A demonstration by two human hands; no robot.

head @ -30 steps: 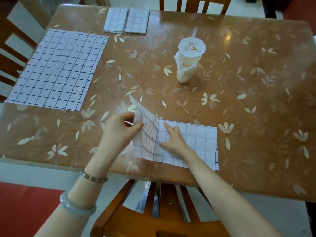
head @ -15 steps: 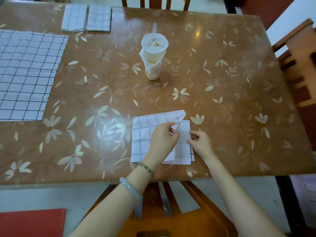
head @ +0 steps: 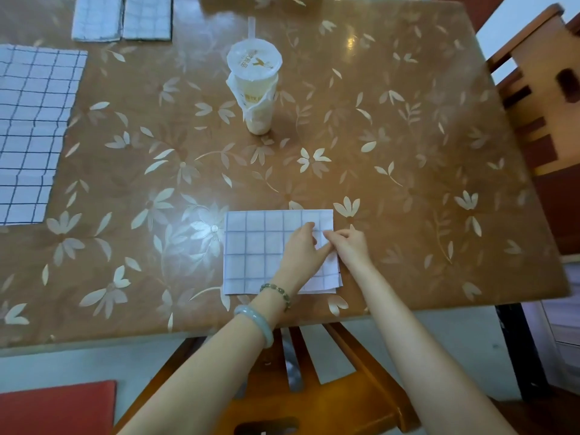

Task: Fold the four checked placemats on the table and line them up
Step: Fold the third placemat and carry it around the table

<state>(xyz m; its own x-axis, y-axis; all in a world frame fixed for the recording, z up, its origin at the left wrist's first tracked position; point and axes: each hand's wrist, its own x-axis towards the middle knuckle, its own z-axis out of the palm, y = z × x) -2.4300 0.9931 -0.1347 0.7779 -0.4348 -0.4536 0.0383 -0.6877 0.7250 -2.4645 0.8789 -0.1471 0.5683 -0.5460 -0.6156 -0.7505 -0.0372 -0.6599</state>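
Head view: folded placemat [head: 254, 252] lies at the near edge of table [head: 408, 152], right of middle. Left hand [head: 301, 249] rests on it, thumb and fingers pinching its right edge; right hand [head: 351, 246] pinches same edge, fingers curled. Finished pair [head: 97, 17] sits side by side near far-left corner, flat placemat [head: 28, 133] along left edge, cup [head: 255, 89] mid-table.

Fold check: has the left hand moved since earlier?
Yes. The left hand crossed rightward over the checked fabric placemat, from left of the white plastic cup to its right.
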